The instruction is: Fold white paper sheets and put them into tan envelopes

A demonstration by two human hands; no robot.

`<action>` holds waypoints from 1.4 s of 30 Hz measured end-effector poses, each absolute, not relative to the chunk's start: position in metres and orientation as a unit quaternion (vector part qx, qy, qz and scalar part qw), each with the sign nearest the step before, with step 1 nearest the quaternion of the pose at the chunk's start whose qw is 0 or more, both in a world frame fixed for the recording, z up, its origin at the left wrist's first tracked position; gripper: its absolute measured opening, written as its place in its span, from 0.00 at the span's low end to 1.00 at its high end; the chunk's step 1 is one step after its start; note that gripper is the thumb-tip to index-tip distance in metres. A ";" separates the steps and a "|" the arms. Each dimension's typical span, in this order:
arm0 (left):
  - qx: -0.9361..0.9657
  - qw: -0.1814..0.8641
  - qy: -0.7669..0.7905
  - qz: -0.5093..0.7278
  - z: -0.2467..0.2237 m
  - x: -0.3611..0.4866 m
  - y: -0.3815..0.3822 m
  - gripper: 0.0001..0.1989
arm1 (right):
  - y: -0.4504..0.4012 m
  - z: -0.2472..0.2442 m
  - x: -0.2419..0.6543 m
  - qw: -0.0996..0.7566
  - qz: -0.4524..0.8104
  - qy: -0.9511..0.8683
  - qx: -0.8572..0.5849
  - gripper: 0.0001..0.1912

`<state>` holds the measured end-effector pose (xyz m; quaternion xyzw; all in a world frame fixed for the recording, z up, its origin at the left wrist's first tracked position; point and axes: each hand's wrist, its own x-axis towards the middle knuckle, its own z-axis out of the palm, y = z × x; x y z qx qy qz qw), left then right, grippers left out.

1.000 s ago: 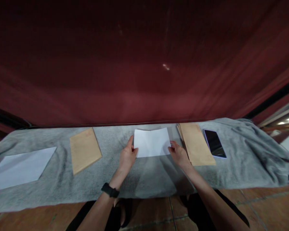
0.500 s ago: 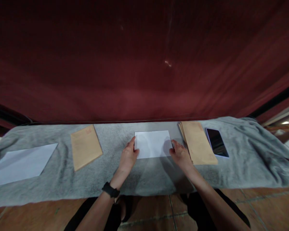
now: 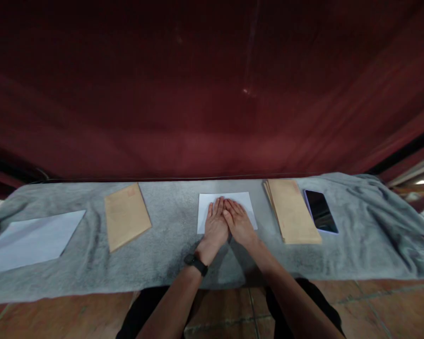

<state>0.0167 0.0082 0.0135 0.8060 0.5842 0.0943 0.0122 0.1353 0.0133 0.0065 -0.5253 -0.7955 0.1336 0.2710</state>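
A white sheet of paper point(image 3: 247, 203), apparently folded, lies flat on the grey cloth in front of me. My left hand point(image 3: 216, 222) rests flat on its middle with the fingers stretched out. Close against it, my right hand point(image 3: 239, 221) also lies flat on the paper, its fingers extended and its thumb touching the left hand. Neither hand holds anything. Much of the paper's middle and lower edge is hidden beneath both hands.
On the right are several stacked brown envelopes point(image 3: 293, 212) beside a phone point(image 3: 321, 211). One brown envelope point(image 3: 127, 215) lies to the left, with white paper point(image 3: 35, 240) farther left. A grey cloth point(image 3: 173, 254) covers the narrow surface; a dark red panel point(image 3: 198, 117) rises behind.
Both hands have come inward from the paper's left and right edges and now lie flat side by side on its middle. The paper has stayed in nearly the same place.
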 end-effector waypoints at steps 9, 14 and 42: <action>0.771 0.004 0.631 0.087 0.013 0.003 0.017 0.28 | 0.019 0.002 0.140 0.170 0.030 -0.795 -0.582 0.28; 0.747 -0.016 0.657 0.101 0.010 -0.007 0.018 0.29 | 0.020 -0.003 0.147 0.172 -0.011 -0.771 -0.613 0.29; 0.805 0.006 0.584 0.098 0.007 0.013 -0.008 0.30 | 0.004 -0.003 0.135 0.225 0.059 -0.807 -0.543 0.28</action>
